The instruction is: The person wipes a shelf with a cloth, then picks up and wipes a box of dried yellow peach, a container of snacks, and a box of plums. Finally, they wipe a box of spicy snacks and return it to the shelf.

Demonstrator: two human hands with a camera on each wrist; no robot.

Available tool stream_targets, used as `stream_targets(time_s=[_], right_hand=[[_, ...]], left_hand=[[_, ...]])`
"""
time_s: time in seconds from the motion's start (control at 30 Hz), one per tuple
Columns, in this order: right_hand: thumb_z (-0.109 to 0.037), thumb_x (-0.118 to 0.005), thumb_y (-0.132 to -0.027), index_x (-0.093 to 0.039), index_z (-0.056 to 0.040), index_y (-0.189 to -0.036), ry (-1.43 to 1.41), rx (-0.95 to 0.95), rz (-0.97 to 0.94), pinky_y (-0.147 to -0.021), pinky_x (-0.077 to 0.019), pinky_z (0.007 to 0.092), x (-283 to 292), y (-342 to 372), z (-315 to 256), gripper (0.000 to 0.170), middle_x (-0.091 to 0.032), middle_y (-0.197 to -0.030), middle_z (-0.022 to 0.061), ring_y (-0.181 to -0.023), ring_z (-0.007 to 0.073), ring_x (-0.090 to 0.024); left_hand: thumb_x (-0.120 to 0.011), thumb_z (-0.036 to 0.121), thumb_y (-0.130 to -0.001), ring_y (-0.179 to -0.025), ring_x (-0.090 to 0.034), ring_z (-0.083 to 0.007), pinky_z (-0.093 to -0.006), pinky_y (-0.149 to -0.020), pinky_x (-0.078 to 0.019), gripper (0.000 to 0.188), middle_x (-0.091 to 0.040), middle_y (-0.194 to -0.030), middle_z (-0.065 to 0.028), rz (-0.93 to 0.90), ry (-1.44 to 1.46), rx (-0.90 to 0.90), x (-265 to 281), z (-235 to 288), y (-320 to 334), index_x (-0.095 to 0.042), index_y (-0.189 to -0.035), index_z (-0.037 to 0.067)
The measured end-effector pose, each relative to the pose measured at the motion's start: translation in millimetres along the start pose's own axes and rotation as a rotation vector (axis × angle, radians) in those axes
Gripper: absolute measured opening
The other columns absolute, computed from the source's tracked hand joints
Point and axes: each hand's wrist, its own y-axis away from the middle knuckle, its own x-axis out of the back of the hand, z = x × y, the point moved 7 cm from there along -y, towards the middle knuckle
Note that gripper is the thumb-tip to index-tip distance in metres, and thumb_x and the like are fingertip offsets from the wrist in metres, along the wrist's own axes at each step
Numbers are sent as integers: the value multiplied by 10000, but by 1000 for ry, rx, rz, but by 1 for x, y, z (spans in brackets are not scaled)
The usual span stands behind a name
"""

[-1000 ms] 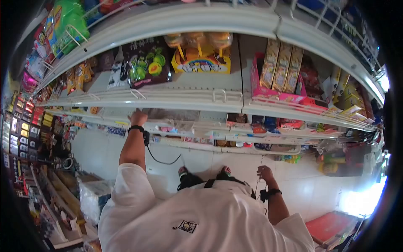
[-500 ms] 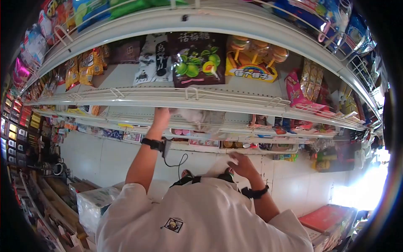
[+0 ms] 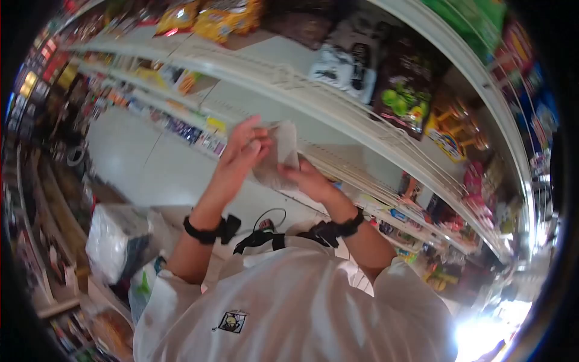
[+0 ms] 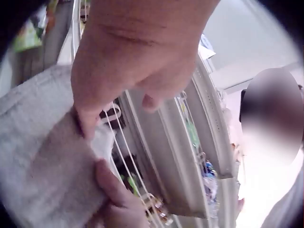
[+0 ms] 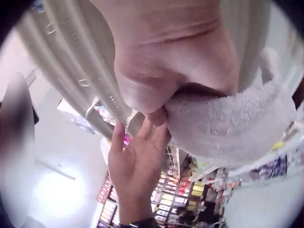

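Observation:
A grey-white towel-like cloth (image 3: 284, 145) hangs in front of the shelves, between my two hands. My right hand (image 3: 310, 181) grips it at its edge, the thumb lying on the near face. In the right wrist view the fuzzy cloth (image 5: 228, 128) spreads out from under that hand. My left hand (image 3: 238, 158) is at the other side of the cloth, fingers mostly straight and thumb apart. Seen from the right wrist, the left hand (image 5: 135, 161) shows its palm, with fingertips right at the cloth's edge.
A white wire-edged shelf (image 3: 253, 72) crosses over the hands, bearing a dark candy bag (image 3: 404, 96), a white-and-black packet (image 3: 347, 72) and yellow bags (image 3: 226, 18). Lower shelves run beneath it. A plastic-wrapped box (image 3: 114, 241) stands on the left.
My left hand has come back from the lower shelf, and the cloth is now out in front of it. My right hand has risen from low down to grip the cloth. The view has turned left.

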Motion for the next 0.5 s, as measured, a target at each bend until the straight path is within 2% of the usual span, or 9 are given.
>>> stream_targets(time_s=[0.03, 0.1, 0.2, 0.23, 0.3, 0.33, 0.4, 0.43, 0.5], right_hand=[[-212, -679, -925, -554, -1, -1273, -439, -131, 1, -936, -505, 339, -15, -15, 4, 426, -645, -1211, 148, -1123, 249, -622], [-267, -633, -954, -526, 19, -1327, -545, -116, -56, -998, -482, 377, -36, -37, -8, 482, -606, -1301, 118, -1196, 259, -593], [-310, -550, -976, -466, -9, -1400, -874, -366, -430, -1074, -420, 443, -88, -43, -9, 527, -575, -1354, 145, -1240, 286, -567], [-310, -550, -976, -466, -9, -1400, -874, -381, -446, -1074, -420, 443, -99, -43, -11, 527, -575, -1354, 145, -1240, 286, -567], [-319, -543, -990, -476, -15, -1403, -895, -441, -579, -1094, -408, 444, -122, -42, -18, 518, -568, -1370, 143, -1265, 282, -552], [-319, -543, -990, -476, -15, -1403, -886, -453, -595, -1094, -408, 444, -129, -46, -21, 518, -568, -1370, 143, -1265, 282, -552], [-326, -543, -993, -466, -18, -1417, -760, -489, -578, -1099, -405, 445, -140, -53, -19, 530, -563, -1380, 142, -1273, 275, -548], [-326, -543, -993, -466, -18, -1417, -756, -506, -580, -1099, -405, 445, -143, -58, -15, 530, -563, -1380, 142, -1273, 275, -548], [-340, -548, -996, -476, -28, -1407, -599, -457, -602, -1088, -420, 443, -144, -76, -6, 521, -570, -1372, 132, -1266, 269, -553]], left_hand=[[-555, 219, -1000, -1166, -544, -164, -317, -1027, -402, 364, -593, -1174, -67, 44, 0, -8, 27, 5, 1, -548, -1321, 47], [-514, 299, -1023, -1161, -546, -174, -337, -1054, -382, 403, -603, -1156, -77, 256, -499, -300, 93, 23, 10, -544, -1321, 30], [-463, 416, -1036, -1128, -552, -177, -330, -1060, -370, 476, -613, -1130, -80, 542, -536, -215, 192, -10, 59, -570, -1271, 16], [-409, 566, -1016, -1114, -566, -197, -338, -1048, -382, 619, -636, -1172, -96, 504, -250, -16, 235, -66, 75, -610, -1213, 15], [-378, 617, -1000, -1274, -512, -226, -411, -1125, -315, 704, -607, -1311, -92, 310, 411, 269, 192, -91, 111, -527, -1382, 44], [-378, 617, -1000, -1274, -512, -226, -411, -1125, -315, 704, -607, -1311, -92, 326, 417, 256, 190, -97, 124, -527, -1382, 44], [-397, 637, -982, -1335, -472, -265, -449, -1152, -295, 775, -538, -1423, -107, -333, 929, 120, 145, -90, 140, -421, -1467, 33], [-397, 637, -982, -1335, -472, -265, -449, -1152, -295, 775, -538, -1423, -107, -322, 941, 113, 137, -89, 143, -421, -1467, 33], [-489, 487, -1005, -1284, -516, -257, -447, -1101, -381, 650, -552, -1391, -110, 378, 647, 72, 168, -99, 149, -407, -1465, 36]])
